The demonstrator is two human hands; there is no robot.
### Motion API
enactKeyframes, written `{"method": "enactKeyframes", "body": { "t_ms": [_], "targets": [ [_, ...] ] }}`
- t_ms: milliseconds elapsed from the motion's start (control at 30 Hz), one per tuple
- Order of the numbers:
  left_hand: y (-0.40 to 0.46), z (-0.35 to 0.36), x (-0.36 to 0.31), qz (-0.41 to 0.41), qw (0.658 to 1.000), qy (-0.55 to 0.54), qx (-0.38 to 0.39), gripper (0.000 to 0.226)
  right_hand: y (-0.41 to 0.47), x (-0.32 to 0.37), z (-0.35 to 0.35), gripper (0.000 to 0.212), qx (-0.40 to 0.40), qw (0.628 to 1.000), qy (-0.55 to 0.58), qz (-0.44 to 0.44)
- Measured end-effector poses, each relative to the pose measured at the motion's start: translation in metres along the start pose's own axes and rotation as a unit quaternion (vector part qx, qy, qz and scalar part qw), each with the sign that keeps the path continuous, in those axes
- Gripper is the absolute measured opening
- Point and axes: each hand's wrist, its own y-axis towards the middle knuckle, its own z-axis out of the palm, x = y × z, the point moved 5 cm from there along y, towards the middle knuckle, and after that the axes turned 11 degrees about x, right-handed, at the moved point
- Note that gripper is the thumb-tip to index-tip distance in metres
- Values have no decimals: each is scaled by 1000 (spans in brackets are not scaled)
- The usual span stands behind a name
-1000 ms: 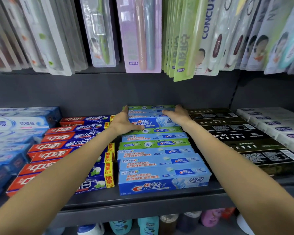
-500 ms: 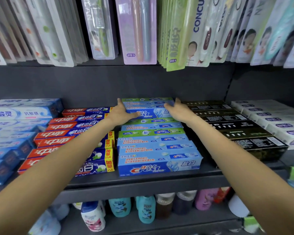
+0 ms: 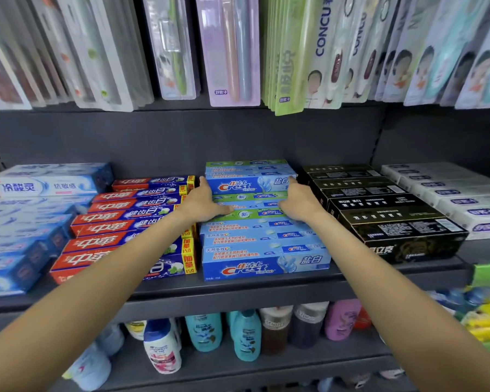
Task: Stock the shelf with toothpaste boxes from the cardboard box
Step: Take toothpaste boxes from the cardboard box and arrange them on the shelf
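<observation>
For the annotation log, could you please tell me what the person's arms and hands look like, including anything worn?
Both forearms are bare as far as the view shows: no sleeves or gloves. The left hand and right hand show no watch, bracelet or ring that I can make out. Fingertips are partly hidden.

Two hands are being counted, six black boxes in their row, about seven red boxes, and roughly eight bottles below.

Dark shelf: toothpaste boxes in rows.
</observation>
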Motion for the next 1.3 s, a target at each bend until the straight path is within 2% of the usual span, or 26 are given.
{"method": "enactKeyframes", "body": {
  "t_ms": [100,267,367,500,767,867,967,1033,1100,1167,1233,1300],
  "targets": [
    [-1,0,0,-4,1000,0,-2,93,0,2,0,61,9,1000,-16,1],
    [-6,-1,-3,-19,1000,-16,-3,91,-5,1,-6,61,36,999,5,6],
    [-8,0,-4,-23,999,-35,-3,79,-8,-2,-10,71,34,998,55,20],
    [-11,0,-5,-28,999,-38,-6,64,-10,-3,-13,66,25,996,85,19],
    [-9,1,-5,-32,999,-20,-8,70,-7,-6,-12,62,25,995,98,24],
    [-11,2,-8,-46,999,-4,3,83,-13,-2,-13,63,42,993,110,11],
    [-20,-3,-16,-39,998,43,-8,95,-35,2,-16,65,54,989,138,-20],
    [-38,-9,-24,19,995,90,-39,91,-63,-3,-21,62,24,990,131,-53],
    [-70,-11,-33,111,982,133,-77,79,-98,-14,-21,60,-15,991,94,-92],
    [-109,-1,-37,165,964,187,-97,80,-131,-24,-13,62,-26,989,56,-133],
    [-132,15,-34,142,942,295,-70,105,-147,-34,3,76,3,988,23,-154],
    [-135,30,-22,73,926,369,-16,130,-149,-41,20,92,57,988,-1,-141]
  ]
}}
